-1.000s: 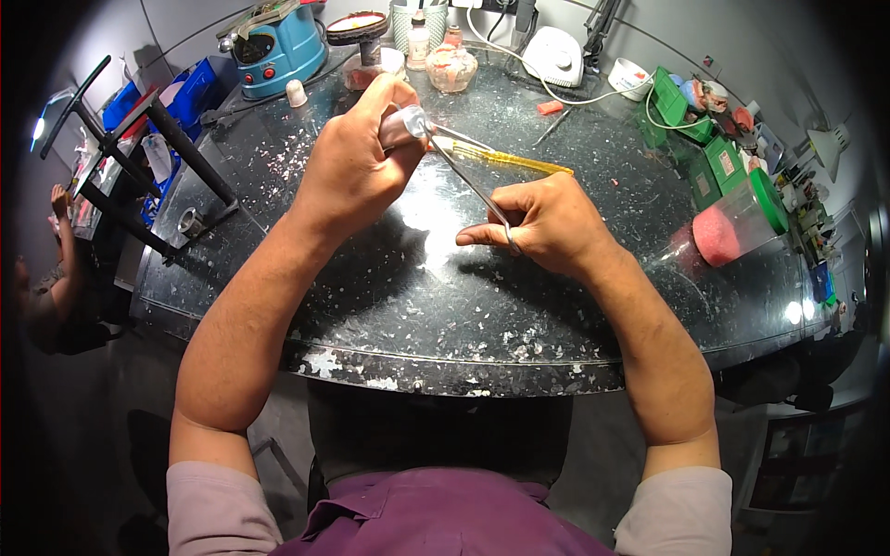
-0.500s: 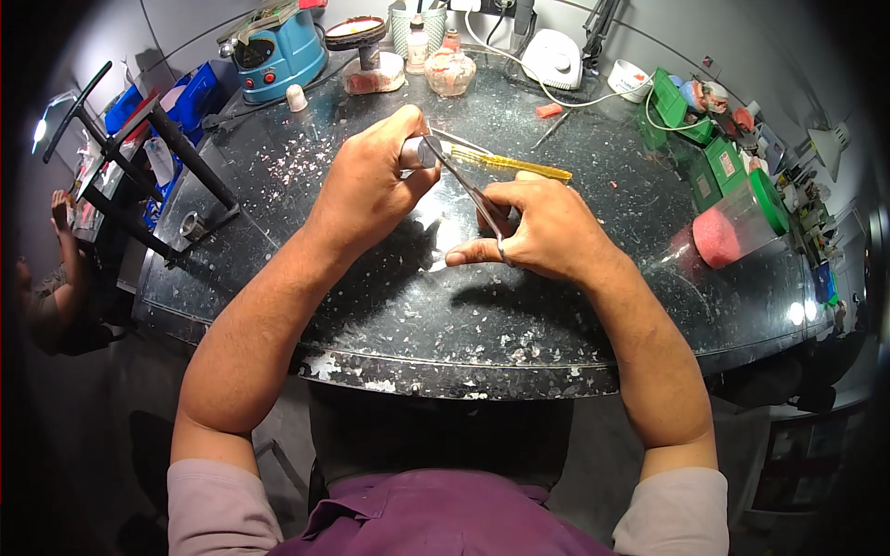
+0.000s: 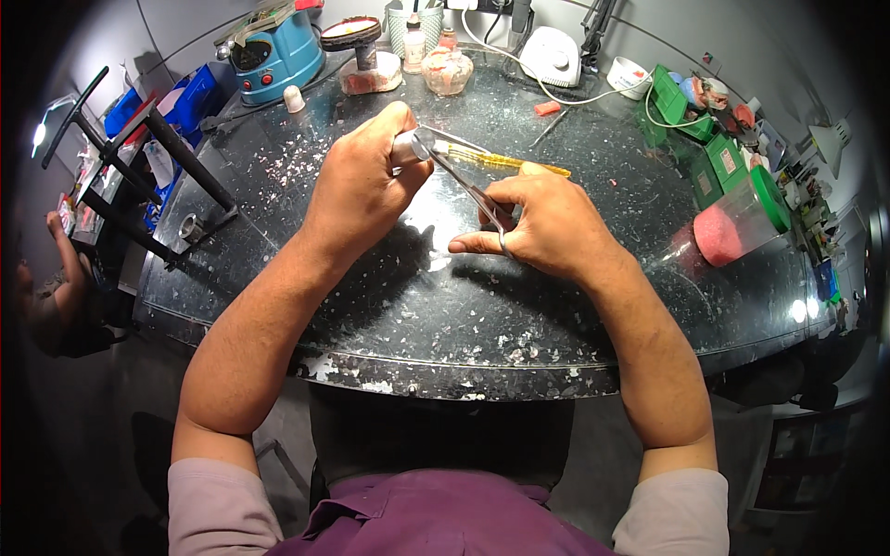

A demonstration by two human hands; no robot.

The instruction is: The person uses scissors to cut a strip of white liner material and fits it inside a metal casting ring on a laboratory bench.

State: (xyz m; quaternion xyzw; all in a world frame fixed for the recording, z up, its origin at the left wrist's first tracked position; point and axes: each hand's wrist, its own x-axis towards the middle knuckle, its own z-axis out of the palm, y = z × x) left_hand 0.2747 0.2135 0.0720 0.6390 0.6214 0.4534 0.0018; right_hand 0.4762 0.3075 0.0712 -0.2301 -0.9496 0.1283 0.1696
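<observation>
Biggest thing here is the black, scuffed, curved-edge workbench [image 3: 417, 320], speckled all over with pale crumbs and paint-like chips. Next down is the blue boxy machine [image 3: 275, 69] with red buttons, parked at the far left of the top. Over on the right sits a clear plastic jar with a green lid [image 3: 742, 218], part filled with pink grainy stuff.

Now the hands, both up over the middle of the bench. The left hand [image 3: 360, 167] is wrapped snugly around the small silvery-grey cylinder, one round end poking out toward the right hand. The right hand [image 3: 552, 222] has its fingers curled closed on the slim metal tool with a ring handle [image 3: 464, 183], thumb sticking out to the left. That tool slants up to the cylinder's end, though I honestly can't tell if its tip goes in or just touches.

Just past the right hand lies a see-through yellow stick [image 3: 501, 161]. Smaller still: the silvery-grey cylinder [image 3: 406, 149] itself, between the left fingers and thumb, then a little coral-pink block [image 3: 548, 108] farther back.
</observation>
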